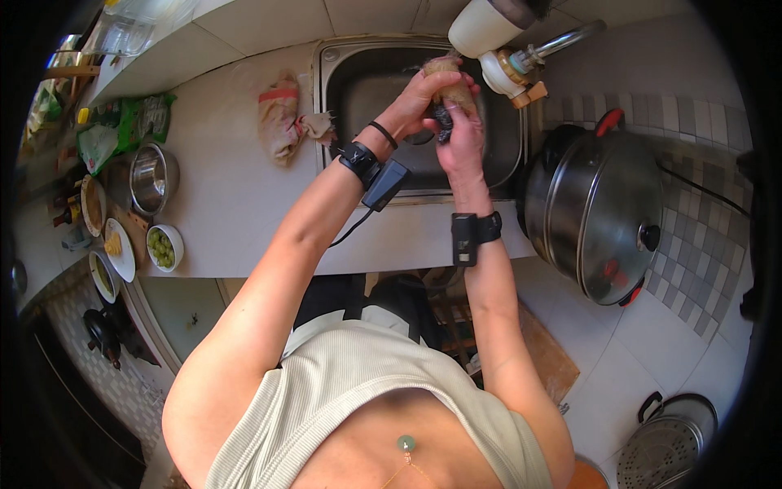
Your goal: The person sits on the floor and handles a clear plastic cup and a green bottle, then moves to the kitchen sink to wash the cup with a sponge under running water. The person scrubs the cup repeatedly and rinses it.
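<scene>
Over the stainless steel sink (372, 143), my left hand (421, 98) grips a tan, cylindrical, rough-looking object (452, 85), perhaps a cup or a scrubber; its kind is not plain. My right hand (462, 131) holds the lower side of the same object, with a dark mesh-like scrubber (443, 122) between the palms. Just above them is the white faucet fitting (498, 76) with a metal pipe, and what looks like water meets the object's top. Fingers hide part of both things.
A crumpled stained cloth (281, 125) lies left of the sink. Farther left stand a steel bowl (153, 178), a white bowl of green grapes (164, 247) and a plate with yellow food (122, 253). A large lidded steel pot (595, 214) stands close on the right.
</scene>
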A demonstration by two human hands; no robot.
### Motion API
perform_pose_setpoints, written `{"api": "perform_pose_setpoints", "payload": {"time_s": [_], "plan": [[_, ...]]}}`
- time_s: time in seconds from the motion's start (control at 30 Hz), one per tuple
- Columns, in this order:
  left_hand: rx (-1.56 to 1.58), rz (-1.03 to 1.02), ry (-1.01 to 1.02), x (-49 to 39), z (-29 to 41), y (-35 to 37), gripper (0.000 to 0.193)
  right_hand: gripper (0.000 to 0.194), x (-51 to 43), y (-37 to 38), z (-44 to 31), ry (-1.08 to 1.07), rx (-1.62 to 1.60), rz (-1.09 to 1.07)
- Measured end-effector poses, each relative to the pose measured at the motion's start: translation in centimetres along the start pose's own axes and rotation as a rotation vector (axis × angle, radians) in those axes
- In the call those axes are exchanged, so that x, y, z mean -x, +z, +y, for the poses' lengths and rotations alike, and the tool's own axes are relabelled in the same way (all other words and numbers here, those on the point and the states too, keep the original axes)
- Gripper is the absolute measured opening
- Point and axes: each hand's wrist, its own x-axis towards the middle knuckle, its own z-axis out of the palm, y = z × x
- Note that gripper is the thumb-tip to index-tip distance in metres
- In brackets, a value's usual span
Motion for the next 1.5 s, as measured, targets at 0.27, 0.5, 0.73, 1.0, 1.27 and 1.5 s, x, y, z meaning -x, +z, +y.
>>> {"api": "perform_pose_setpoints", "payload": {"time_s": [0.27,0.5,0.73,1.0,1.27,1.5], "plan": [[-0.221,0.278,-0.026,0.0,-1.2,-0.9,0.020,0.019,-0.9,-1.0,0.2,-0.742,1.290,-0.212],[-0.088,-0.066,-0.001,0.1,-0.2,0.1,0.034,0.025,-0.9,0.0,-0.9,0.419,-0.774,0.088],[-0.037,-0.103,-0.066,0.7,0.6,1.0,0.038,0.024,1.2,1.5,-2.7,0.250,-0.390,-0.085],[0.024,-0.026,-0.099,1.3,-0.5,-0.3,0.030,0.028,-0.6,0.0,-3.3,-0.194,0.690,-0.329],[-0.083,0.136,-0.085,0.1,-2.2,-1.3,0.021,0.017,0.5,0.3,-1.1,-0.645,1.346,-0.198],[-0.025,-0.044,-0.022,0.8,-0.4,0.7,0.043,0.017,1.3,0.0,-2.4,0.489,-0.890,-0.030]]}}
